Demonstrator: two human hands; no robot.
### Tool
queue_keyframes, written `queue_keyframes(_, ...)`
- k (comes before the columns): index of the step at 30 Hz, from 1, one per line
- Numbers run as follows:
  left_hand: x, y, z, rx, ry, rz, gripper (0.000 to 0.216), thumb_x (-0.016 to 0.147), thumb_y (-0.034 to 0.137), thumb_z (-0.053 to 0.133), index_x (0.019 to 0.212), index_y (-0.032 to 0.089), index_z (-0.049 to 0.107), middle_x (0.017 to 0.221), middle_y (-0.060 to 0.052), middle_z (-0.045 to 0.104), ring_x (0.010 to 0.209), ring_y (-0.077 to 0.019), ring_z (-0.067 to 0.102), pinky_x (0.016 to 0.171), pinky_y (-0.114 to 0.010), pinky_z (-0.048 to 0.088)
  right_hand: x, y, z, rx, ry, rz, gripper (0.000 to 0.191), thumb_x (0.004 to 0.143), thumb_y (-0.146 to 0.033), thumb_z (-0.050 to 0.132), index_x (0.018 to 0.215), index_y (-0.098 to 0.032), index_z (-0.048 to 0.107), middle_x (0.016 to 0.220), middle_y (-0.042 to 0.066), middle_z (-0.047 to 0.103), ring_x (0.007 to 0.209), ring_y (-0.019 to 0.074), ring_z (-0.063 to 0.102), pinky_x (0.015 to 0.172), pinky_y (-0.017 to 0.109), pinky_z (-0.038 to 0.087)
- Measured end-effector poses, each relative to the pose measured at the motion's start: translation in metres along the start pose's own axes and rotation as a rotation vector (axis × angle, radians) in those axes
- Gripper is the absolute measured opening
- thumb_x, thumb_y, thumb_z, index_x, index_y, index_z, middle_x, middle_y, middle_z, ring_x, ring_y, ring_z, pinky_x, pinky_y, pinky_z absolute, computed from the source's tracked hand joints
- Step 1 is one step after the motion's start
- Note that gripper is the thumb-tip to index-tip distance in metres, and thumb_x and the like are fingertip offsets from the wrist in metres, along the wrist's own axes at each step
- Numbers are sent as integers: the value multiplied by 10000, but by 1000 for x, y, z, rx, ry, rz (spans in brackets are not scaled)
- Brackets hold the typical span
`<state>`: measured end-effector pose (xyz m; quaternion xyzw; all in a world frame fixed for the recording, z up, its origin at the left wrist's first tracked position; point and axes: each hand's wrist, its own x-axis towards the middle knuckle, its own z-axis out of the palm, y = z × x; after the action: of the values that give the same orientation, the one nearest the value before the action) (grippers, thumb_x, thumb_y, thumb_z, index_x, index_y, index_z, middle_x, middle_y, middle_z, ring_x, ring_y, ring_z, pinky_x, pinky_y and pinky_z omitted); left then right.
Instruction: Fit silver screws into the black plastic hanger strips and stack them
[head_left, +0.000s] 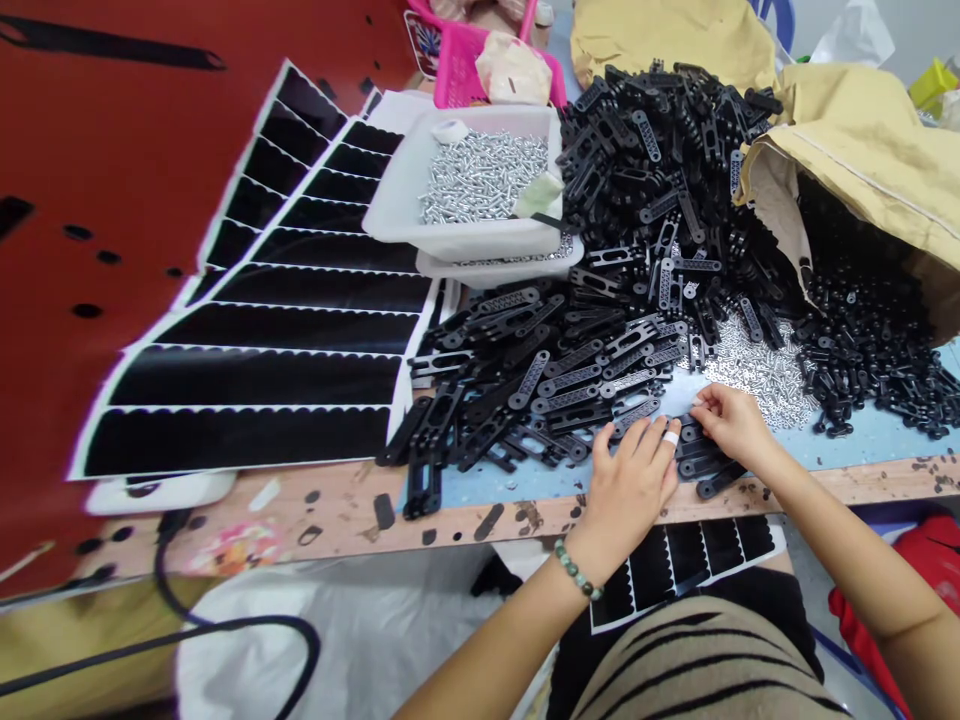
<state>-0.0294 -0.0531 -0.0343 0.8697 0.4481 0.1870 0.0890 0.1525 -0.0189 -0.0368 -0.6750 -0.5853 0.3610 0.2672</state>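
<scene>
In the head view, my left hand (pixel 630 470) lies palm down with its fingers stretched out at the edge of a row of black plastic links (pixel 697 455). One finger wears a white band, and green beads circle the wrist. Just right of it, my right hand (pixel 731 425) is closed in a pinch above the same row. What its fingertips hold is too small to make out. Beside that hand spreads a heap of small silver metal parts (pixel 757 375). A big pile of black links (pixel 570 370) rises behind my left hand.
A white tub (pixel 465 235) of silver pins stands at the back. To its left lie sheets of black strips (pixel 300 330). On the right, a yellow sack (pixel 877 170) opens over small black parts (pixel 862 350). A pink basket (pixel 457 65) sits behind; the wooden table edge (pixel 337 520) runs in front.
</scene>
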Motion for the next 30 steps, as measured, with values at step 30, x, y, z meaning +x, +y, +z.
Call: queue_keyframes(30, 31, 6, -29, -551, -36, 31, 300, 953, 238, 380, 1188, 180, 559, 1162, -92, 602, 1114, -213, 526, 981, -399, 404, -28, 18, -66, -492, -54, -534, 145, 904, -155, 525, 999, -184, 631, 945, 76, 645, 913, 221, 544, 803, 373, 470)
